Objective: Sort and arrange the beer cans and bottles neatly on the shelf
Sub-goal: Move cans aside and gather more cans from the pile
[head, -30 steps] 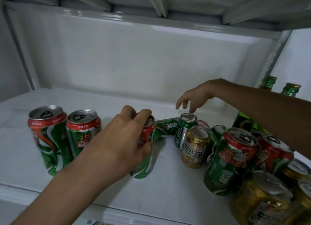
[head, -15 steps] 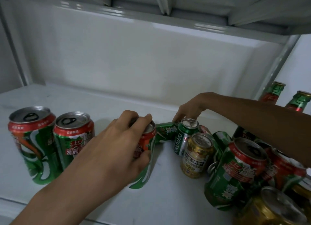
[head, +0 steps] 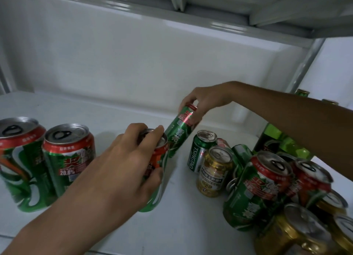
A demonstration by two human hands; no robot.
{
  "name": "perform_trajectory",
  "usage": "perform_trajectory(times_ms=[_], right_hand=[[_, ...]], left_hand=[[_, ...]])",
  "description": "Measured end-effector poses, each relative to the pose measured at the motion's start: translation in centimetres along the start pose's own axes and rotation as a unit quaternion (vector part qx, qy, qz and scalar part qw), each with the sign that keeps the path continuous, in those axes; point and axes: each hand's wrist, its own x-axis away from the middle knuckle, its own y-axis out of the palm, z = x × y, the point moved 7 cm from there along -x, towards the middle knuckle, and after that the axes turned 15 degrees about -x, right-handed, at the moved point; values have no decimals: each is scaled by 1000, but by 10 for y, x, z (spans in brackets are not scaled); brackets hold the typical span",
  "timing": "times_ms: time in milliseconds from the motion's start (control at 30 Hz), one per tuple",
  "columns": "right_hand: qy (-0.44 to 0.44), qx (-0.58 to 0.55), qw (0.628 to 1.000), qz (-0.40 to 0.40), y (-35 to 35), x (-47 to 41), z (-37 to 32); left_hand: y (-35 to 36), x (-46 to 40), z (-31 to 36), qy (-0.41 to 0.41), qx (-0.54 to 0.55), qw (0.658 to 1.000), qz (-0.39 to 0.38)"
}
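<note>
My left hand (head: 122, 165) grips an upright green and red can (head: 158, 159) standing on the white shelf (head: 183, 222). Just behind it, my right hand (head: 202, 103) holds the red end of a second green can (head: 179, 130), tilted and lifted off the shelf. Two matching green and red cans (head: 68, 155) stand side by side at the left. A jumble of cans fills the right: a green Tsingtao can (head: 198, 151), a gold can (head: 214, 172) and several green-red and gold ones (head: 256, 189).
Green glass bottles (head: 275, 140) stand at the back right behind my right forearm. The shelf's back wall (head: 152, 63) and the shelf above (head: 210, 4) close the space. Bare shelf lies behind the left cans.
My right hand dropped onto the can lying behind the Tsingtao can, closed on it and raised it to a tilt. My left hand kept its hold on the upright can.
</note>
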Motion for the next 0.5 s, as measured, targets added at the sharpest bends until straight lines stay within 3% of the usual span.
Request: perform_trajectory(times_ms=[333, 500], right_hand=[[-96, 146, 979, 103, 36, -22, -88], [-50, 172, 978, 106, 34, -16, -81]], left_hand=[[7, 0, -6, -2, -10, 1000, -21], [4, 1, -4, 4, 5, 1000, -15]])
